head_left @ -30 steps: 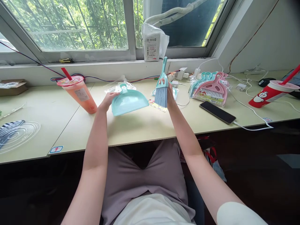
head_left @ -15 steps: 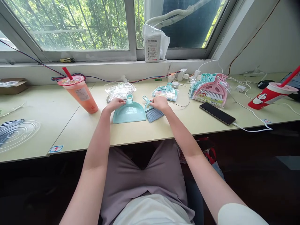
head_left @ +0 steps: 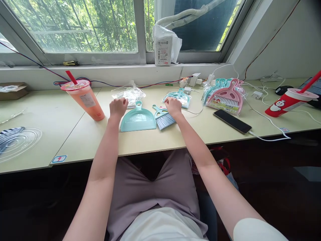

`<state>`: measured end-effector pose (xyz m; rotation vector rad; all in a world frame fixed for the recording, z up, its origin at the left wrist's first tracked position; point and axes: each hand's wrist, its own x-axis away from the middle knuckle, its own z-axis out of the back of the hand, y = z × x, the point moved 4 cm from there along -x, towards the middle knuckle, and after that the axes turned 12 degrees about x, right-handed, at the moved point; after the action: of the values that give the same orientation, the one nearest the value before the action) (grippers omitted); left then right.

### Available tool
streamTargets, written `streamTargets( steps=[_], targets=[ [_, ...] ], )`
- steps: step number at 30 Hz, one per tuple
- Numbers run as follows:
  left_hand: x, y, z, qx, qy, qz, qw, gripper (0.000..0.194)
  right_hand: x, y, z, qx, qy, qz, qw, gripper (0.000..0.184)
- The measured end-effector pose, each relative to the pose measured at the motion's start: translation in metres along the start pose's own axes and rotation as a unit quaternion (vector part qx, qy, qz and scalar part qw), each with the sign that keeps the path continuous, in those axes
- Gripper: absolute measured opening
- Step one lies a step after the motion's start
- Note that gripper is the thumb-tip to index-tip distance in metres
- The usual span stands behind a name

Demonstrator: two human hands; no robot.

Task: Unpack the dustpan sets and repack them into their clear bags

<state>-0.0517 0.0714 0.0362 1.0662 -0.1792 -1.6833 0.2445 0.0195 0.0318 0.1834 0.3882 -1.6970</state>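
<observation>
A small teal dustpan (head_left: pixel 137 120) lies flat on the desk (head_left: pixel 150 140), and a teal hand brush (head_left: pixel 163 119) lies just right of it. My left hand (head_left: pixel 117 107) hovers left of the dustpan's handle with its fingers curled. It sits at the near edge of a clear plastic bag (head_left: pixel 130 93). My right hand (head_left: pixel 173 106) is also curled, just beyond the brush and in front of a packaged teal brush set (head_left: pixel 178 97). I cannot see what, if anything, either hand's fingers hold.
An orange drink cup with a red straw (head_left: pixel 84 98) stands at the left. At the right are a stack of pink and teal packaged sets (head_left: pixel 225 95), a black phone (head_left: pixel 232 120) on a white cable, and a red cup (head_left: pixel 288 100). Clear plastic lids (head_left: pixel 17 142) lie far left.
One second ago I held the dustpan and brush up off the desk. Both now lie on it, and my hands have let go and moved slightly beyond them.
</observation>
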Motion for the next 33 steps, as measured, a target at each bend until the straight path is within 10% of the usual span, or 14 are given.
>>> streamTargets(
  steps=[33],
  targets=[
    [0.001,-0.012,-0.023,0.043,-0.154,0.038,0.986,0.032,-0.008,0.003,-0.032,0.042,-0.088,0.083,0.992,0.017]
  ],
)
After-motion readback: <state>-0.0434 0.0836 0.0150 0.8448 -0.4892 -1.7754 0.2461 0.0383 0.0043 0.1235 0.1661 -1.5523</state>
